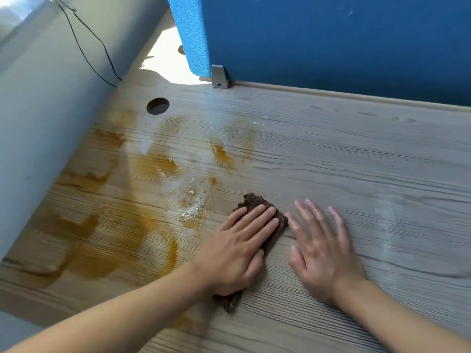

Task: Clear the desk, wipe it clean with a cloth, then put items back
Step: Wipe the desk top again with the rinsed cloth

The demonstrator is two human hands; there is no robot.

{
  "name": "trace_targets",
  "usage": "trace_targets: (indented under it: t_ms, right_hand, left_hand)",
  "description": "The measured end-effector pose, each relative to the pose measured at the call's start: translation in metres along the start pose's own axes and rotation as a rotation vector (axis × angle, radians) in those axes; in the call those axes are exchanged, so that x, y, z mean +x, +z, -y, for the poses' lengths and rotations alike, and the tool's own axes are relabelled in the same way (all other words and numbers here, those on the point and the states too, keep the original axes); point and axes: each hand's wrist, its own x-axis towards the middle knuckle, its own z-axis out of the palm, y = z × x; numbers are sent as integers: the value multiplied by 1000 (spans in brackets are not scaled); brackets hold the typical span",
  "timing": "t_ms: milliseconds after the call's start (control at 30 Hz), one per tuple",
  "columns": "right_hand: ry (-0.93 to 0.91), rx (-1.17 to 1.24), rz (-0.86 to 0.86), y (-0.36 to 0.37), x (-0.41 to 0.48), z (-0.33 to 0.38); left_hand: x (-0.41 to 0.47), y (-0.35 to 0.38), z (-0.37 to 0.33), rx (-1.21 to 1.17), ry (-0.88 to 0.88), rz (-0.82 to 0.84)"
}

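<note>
Cloth [257, 207], dark brown and crumpled, lies on the desk [356, 161] beneath the left hand [237, 253], which presses flat on it with fingers extended and together; cloth edges show beyond the fingertips and below the wrist. Right hand [321, 250] rests open, palm down, fingers spread on the bare wood-grain surface just beside the cloth, its index fingertip touching or nearly touching the cloth's edge. Left of the hands, an orange-brown liquid spill [102, 238] is smeared widely across the desk, with pale crumbs [191, 191] scattered near the cloth. Farther back are a round cable hole [157, 106], a blue partition [331, 42] on a grey metal bracket [220, 77], and a black cable [86, 47] against the wall.
</note>
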Motion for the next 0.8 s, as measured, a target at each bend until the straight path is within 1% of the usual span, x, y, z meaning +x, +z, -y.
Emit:
trace_targets:
  t_ms: [67,167,200,233,267,367,433,467,500,533,633,667,700,733,800]
  right_hand:
    - [-5,10,-13,0,-1,0]
    - [3,82,-62,-8,13,-6]
    - [21,95,-79,-11,25,-12]
    - [50,96,-94,-13,41,-20]
    - [85,86,-102,-14,53,-28]
    - [149,33,-60,-8,73,-46]
    - [149,11,-34,-1,74,-49]
    - [148,11,-39,0,74,-49]
    - [143,11,-50,1,75,-50]
    - [137,14,-63,0,75,-48]
    - [136,6,-68,0,75,-49]
    - [138,5,-70,1,75,-49]
    - [136,2,-69,1,76,-50]
    - [134,0,-65,0,75,-49]
    - [136,0,-56,-2,76,-49]
  left_hand:
    - [28,-5,22,0,-67,-34]
    - [65,-13,45,41,-340,-97]
    - [68,-10,43,47,-370,-108]
    - [66,-8,37,50,-364,-119]
    - [56,-6,27,50,-321,-112]
    - [17,1,-7,23,-83,-53]
    - [15,-1,2,-16,51,-23]
    - [24,-2,13,-21,65,-28]
    - [40,-2,24,-22,33,-41]
    - [55,-5,36,-9,-43,-73]
    - [96,-14,58,34,-399,-140]
    - [99,-12,55,51,-440,-150]
    - [96,-9,49,65,-426,-153]
    - [86,-8,39,67,-358,-141]
    - [58,-3,16,57,-151,-80]
